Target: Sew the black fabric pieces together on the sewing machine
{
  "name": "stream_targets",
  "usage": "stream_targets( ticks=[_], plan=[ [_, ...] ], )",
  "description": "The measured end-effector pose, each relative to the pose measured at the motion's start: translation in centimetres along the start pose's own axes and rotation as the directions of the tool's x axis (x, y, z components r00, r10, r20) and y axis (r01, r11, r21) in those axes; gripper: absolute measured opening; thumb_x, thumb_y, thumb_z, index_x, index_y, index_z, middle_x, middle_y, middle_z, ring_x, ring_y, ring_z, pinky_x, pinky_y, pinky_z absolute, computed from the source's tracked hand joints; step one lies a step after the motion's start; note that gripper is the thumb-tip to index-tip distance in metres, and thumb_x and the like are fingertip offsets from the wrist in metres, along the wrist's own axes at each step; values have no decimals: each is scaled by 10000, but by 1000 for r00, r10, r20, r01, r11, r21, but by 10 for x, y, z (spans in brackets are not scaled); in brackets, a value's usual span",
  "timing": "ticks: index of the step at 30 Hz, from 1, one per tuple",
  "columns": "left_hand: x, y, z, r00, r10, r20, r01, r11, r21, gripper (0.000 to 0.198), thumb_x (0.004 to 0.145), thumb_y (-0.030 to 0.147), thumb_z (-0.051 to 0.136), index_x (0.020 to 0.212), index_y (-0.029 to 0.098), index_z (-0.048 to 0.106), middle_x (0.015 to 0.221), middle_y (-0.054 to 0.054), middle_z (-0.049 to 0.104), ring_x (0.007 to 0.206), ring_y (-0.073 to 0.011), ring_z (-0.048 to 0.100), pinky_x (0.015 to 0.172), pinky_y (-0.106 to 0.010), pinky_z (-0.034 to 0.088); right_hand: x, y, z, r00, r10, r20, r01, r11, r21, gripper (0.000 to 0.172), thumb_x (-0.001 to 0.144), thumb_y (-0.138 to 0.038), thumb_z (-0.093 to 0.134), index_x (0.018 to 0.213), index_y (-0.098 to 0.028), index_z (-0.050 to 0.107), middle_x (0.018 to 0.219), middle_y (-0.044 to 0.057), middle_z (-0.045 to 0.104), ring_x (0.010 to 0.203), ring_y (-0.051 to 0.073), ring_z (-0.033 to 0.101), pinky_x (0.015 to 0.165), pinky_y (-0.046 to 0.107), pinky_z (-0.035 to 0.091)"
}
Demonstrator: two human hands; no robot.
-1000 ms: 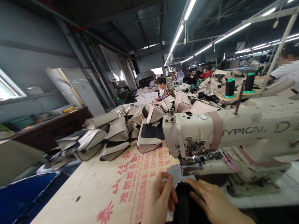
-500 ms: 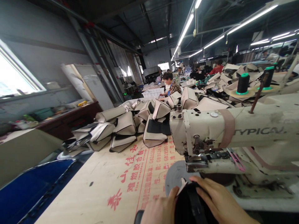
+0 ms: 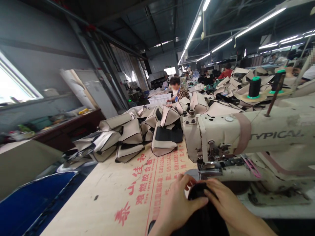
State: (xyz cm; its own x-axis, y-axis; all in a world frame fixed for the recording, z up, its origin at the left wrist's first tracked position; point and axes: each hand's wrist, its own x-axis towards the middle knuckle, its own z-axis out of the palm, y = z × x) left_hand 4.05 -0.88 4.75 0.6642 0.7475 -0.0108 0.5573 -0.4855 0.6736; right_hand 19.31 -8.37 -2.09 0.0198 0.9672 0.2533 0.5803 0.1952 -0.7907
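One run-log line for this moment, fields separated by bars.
left hand on black fabric | right hand on same fabric | fabric at sewing machine needle area | beige covers piled behind

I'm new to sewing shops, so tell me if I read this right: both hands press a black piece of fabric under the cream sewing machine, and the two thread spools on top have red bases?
Not quite. The head view shows the thread spools with green bases, not red. The rest holds: left hand and right hand press the black fabric by the cream sewing machine.
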Motion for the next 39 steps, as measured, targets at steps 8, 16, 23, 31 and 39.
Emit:
stream_targets(
  ticks=[8, 16, 23, 31, 39],
  plan=[
    [4, -5, 8, 992, 118, -44, -119, 992, -40, 282, 636, 53, 587, 864, 218, 607, 967, -2, 571, 913, -169, 534, 803, -264, 409, 1, -14, -16, 997, -71, -18, 71, 997, -12, 257, 936, -274, 399, 1149, -203, 524, 1114, 44, 522, 1074, 158, 447, 962, 294, 360],
    [-5, -14, 9, 997, 29, -69, -24, 998, 62, 424, 646, 61, 571, 1039, 220, 549, 954, -16, 605, 901, -193, 553, 801, -308, 433, 7, -4, 5, 985, -61, -163, 45, 994, -97, 167, 870, -303, 538, 943, -193, 641, 889, 48, 625, 852, 202, 556, 784, 316, 455],
    [-9, -25, -14, 969, 224, 105, -216, 973, -79, 277, 877, 192, 443, 1073, 293, 610, 1091, 9, 617, 1009, -129, 553, 910, -230, 407, 5, 1, -5, 975, -221, -11, 217, 967, -134, 190, 894, -334, 506, 929, -187, 621, 846, 21, 635, 790, 170, 557, 721, 280, 454],
    [-4, -30, -1, 899, 430, 81, -436, 897, 78, 333, 737, 493, 605, 846, 181, 647, 816, -57, 632, 775, -180, 570, 699, -266, 434, -2, -13, -15, 906, -406, 118, 421, 843, -334, 366, 961, -278, 280, 936, -105, 602, 777, 93, 624, 707, 197, 564, 616, 296, 476],
    [6, -7, 15, 994, 18, 109, -7, 994, -106, 305, 833, 280, 451, 552, 177, 393, 561, 49, 376, 571, -96, 382, 532, -212, 298, 1, -8, -19, 927, -360, 111, 376, 894, -243, 408, 948, -358, 349, 677, -180, 597, 675, 50, 586, 688, 171, 550, 616, 268, 455]
  ],
)
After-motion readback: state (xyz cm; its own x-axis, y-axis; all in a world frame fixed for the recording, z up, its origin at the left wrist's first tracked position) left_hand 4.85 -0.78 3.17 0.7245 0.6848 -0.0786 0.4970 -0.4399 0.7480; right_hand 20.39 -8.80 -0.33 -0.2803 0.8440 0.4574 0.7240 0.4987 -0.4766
